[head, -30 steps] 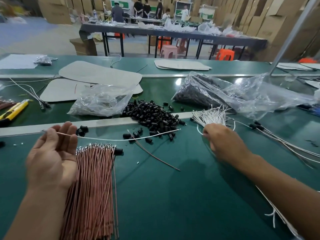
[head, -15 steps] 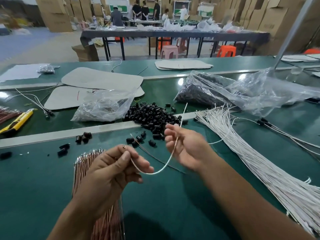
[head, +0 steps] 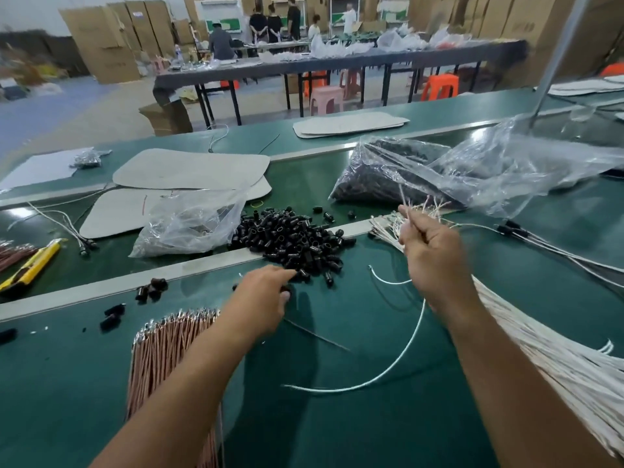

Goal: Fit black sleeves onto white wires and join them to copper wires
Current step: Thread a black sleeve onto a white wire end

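Observation:
My right hand [head: 435, 258] grips a single white wire [head: 398, 369]; its upper end sticks up past my fingers and the rest loops down onto the green table. My left hand [head: 260, 305] reaches to the near edge of the pile of black sleeves [head: 290, 238], and its thumb and forefinger pinch one sleeve there. A bundle of copper wires [head: 162, 346] lies under my left forearm. The bundle of white wires [head: 557, 359] fans out behind my right arm.
A clear bag [head: 189, 224] lies left of the pile, and a big bag of dark parts [head: 388, 170] behind it. A yellow knife [head: 30, 265] sits far left, with loose sleeves [head: 152, 287] nearer. Sleeved wires [head: 513, 228] lie at right. A metal strip [head: 101, 288] crosses the table.
My left hand let go of the white wire and moved forward to the sleeve pile. My right hand rose to the right, keeping the wire, whose free end dropped onto the table.

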Tool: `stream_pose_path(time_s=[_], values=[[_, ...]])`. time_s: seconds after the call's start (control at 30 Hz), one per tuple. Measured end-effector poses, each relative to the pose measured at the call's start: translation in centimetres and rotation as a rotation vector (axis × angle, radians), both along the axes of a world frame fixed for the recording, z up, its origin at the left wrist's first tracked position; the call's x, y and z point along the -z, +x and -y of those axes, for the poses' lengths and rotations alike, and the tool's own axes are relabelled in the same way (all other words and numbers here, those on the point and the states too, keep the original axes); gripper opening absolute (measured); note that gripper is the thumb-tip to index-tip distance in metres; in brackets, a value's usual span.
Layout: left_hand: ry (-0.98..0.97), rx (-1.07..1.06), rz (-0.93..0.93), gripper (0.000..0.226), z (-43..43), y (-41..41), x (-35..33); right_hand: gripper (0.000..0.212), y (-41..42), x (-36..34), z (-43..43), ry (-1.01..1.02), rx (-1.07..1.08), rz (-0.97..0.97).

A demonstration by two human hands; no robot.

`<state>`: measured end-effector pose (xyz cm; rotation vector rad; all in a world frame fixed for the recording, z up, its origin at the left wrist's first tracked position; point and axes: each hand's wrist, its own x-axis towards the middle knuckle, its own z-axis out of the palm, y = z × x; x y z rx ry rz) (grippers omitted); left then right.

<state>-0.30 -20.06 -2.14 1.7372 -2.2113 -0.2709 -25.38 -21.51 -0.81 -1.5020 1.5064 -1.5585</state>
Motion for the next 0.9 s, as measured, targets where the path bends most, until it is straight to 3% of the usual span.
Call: stream_pose_path(time_s=[0.07,0.17,0.27,0.4,0.57,0.7,0.9], values=[[0.017,-0.003,0.149,0.033,1.2,-0.3,0.5,0.029,0.3,-0.2,-0.7,-0.084,-0.035,-0.145],[-0.018,-0.01,0.095,0.02,1.2,0.0,0.4,0.025,0.7,-0.2,-1.4,-0.217,-0.078,-0.314],[-0.16,-0.043,-0.239,0.007,-1.2,1.5,-0.3,0.022,1.4,0.1,-1.7,-0.296,-0.152,-0.427],[-0.109,-0.065,-0.635,0.013,-5.8,3.9,-0.7,0.025,3.0,0.5,-2.6,-0.309,-0.262,-0.455],[-0.221,-0.117,-0.62,0.011,-8.5,4.1,0.1,0.019,5.5,1.0,-4.2,-0.335,-0.436,-0.509],[-0.248,-0.089,-0.632,0.023,-8.7,3.5,0.0,0.015,7.1,1.9,-4.9,-0.33,-0.555,-0.52],[-0.231,-0.054,-0.693,0.028,-8.7,3.6,0.4,0.012,8.0,2.4,-5.3,-0.321,-0.566,-0.502]])
